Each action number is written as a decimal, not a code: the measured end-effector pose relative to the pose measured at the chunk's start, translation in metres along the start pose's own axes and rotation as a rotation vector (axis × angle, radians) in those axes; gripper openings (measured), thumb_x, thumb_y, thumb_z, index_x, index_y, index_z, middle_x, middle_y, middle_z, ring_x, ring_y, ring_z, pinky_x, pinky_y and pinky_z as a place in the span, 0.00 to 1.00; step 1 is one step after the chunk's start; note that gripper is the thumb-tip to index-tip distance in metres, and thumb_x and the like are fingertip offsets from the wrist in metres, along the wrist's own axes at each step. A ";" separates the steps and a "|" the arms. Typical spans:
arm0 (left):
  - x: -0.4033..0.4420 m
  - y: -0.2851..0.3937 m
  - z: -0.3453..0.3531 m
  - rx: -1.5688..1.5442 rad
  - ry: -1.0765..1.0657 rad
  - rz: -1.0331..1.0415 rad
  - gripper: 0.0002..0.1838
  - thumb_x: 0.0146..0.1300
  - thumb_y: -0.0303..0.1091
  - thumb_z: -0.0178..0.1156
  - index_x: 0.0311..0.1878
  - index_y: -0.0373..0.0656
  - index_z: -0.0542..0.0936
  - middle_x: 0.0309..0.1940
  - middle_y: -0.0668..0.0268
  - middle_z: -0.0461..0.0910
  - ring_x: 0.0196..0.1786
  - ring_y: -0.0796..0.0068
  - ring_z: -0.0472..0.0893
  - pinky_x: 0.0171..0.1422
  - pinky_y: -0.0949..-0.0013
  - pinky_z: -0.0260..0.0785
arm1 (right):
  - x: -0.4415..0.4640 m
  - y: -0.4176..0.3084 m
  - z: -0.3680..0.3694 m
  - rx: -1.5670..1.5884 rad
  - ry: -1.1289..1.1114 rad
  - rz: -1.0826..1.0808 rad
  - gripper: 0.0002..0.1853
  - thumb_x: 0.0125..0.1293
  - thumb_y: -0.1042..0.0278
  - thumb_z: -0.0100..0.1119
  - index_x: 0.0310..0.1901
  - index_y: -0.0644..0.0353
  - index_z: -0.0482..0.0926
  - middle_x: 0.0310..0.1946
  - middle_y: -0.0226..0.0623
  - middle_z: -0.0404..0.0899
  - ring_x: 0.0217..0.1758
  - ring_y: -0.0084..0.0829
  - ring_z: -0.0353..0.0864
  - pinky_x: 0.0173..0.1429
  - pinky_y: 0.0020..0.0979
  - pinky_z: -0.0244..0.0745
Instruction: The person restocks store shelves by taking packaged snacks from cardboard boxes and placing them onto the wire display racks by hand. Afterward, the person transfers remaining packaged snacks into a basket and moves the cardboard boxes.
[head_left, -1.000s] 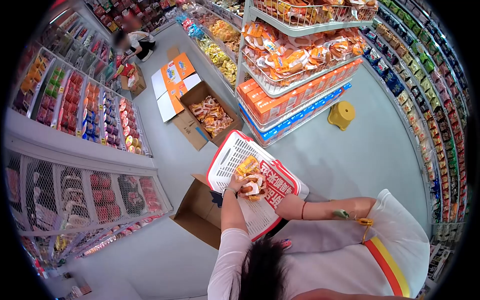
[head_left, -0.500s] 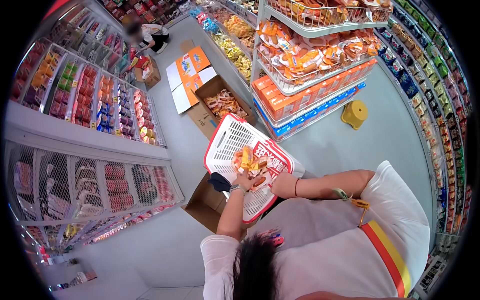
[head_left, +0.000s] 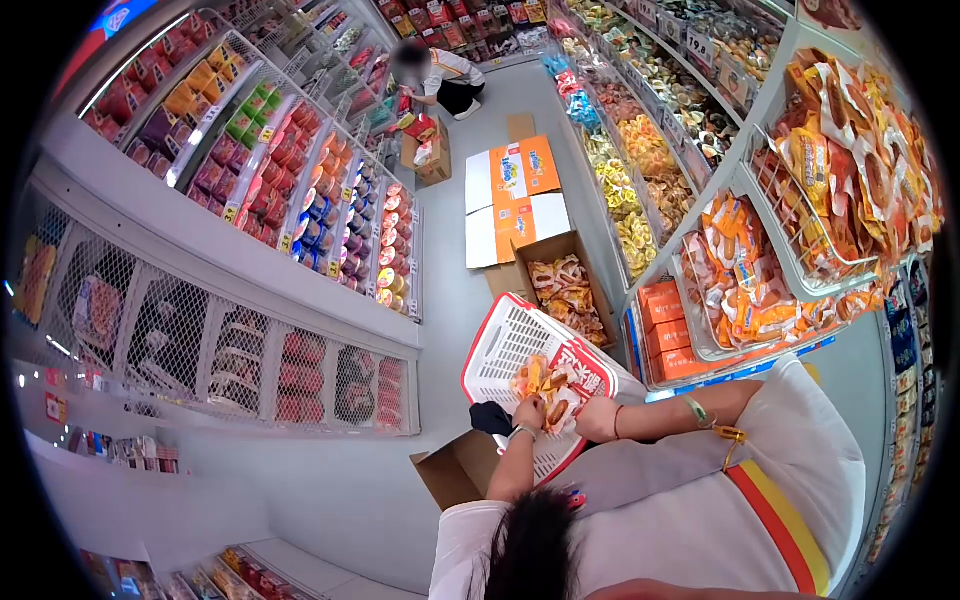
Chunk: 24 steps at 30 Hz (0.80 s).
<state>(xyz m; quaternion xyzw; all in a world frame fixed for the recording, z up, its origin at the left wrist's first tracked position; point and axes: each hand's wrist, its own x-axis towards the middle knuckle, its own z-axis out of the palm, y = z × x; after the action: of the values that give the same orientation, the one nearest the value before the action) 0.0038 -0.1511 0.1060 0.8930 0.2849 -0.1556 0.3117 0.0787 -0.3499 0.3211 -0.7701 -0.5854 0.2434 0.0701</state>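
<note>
A white plastic basket with a red rim (head_left: 515, 335) is tilted in front of me, with several wrapped sausage snacks (head_left: 560, 382) inside. My left hand (head_left: 530, 412), wearing a watch, reaches into it with the fingers closed on a snack packet. At the basket's near right edge, my right hand (head_left: 598, 420) makes a fist around the rim, a red cord at its wrist; the fingertips are hidden. A dark cloth-like item (head_left: 490, 417) hangs at the left rim.
Beyond the basket sits a cardboard box (head_left: 570, 290) of similar packets, and an orange-and-white flattened carton (head_left: 515, 200) lies past it. An open brown box (head_left: 455, 470) stands below left. Wire racks (head_left: 815, 220) hold packets at right. Another person (head_left: 445, 80) crouches by the left shelves.
My view has swung left, so the basket and racks appear further right. My left hand's fingers have drawn together on a packet, while my right hand stays at the rim.
</note>
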 end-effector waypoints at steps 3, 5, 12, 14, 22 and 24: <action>0.019 0.006 -0.035 -0.208 0.127 0.172 0.12 0.62 0.39 0.55 0.38 0.40 0.78 0.30 0.52 0.80 0.35 0.55 0.80 0.41 0.59 0.71 | 0.018 0.021 -0.028 -0.170 -0.046 -0.133 0.08 0.52 0.70 0.52 0.25 0.59 0.82 0.27 0.40 0.82 0.30 0.42 0.82 0.32 0.42 0.77; 0.021 0.007 -0.062 -0.313 0.195 0.174 0.12 0.62 0.38 0.56 0.37 0.39 0.78 0.27 0.53 0.80 0.31 0.58 0.80 0.38 0.61 0.71 | 0.025 0.023 -0.046 -0.074 0.178 -0.137 0.08 0.52 0.71 0.52 0.25 0.58 0.83 0.27 0.40 0.82 0.31 0.41 0.82 0.31 0.40 0.77; -0.027 0.051 -0.211 -1.069 0.604 0.156 0.11 0.67 0.35 0.54 0.31 0.40 0.76 0.25 0.75 0.72 0.28 0.87 0.66 0.33 0.79 0.61 | 0.074 0.055 -0.081 -0.388 0.019 -0.120 0.08 0.54 0.70 0.53 0.28 0.57 0.84 0.27 0.37 0.83 0.32 0.37 0.83 0.29 0.39 0.77; -0.029 0.053 -0.250 -1.093 0.691 0.233 0.13 0.68 0.37 0.54 0.29 0.40 0.75 0.24 0.76 0.71 0.28 0.88 0.65 0.33 0.80 0.59 | 0.085 0.061 -0.092 -0.364 0.021 -0.066 0.09 0.56 0.71 0.52 0.31 0.58 0.84 0.27 0.38 0.83 0.32 0.38 0.83 0.31 0.40 0.77; 0.061 0.023 -0.357 -0.932 0.584 0.276 0.11 0.67 0.34 0.54 0.32 0.37 0.76 0.28 0.73 0.75 0.32 0.86 0.69 0.37 0.79 0.63 | 0.159 0.100 -0.117 -0.213 0.002 0.223 0.11 0.58 0.70 0.50 0.35 0.58 0.84 0.33 0.41 0.83 0.38 0.40 0.84 0.37 0.40 0.78; 0.102 0.003 -0.369 -0.758 0.633 0.245 0.12 0.66 0.34 0.55 0.30 0.36 0.76 0.23 0.73 0.74 0.28 0.85 0.69 0.33 0.78 0.63 | 0.183 0.113 -0.118 -0.161 0.039 0.284 0.11 0.57 0.70 0.50 0.34 0.58 0.84 0.32 0.42 0.83 0.37 0.40 0.84 0.37 0.40 0.78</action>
<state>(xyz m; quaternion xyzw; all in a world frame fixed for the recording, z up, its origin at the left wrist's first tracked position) 0.1237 0.1270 0.3406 0.7473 0.2951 0.2746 0.5283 0.2665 -0.1923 0.3262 -0.8527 -0.4870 0.1884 -0.0154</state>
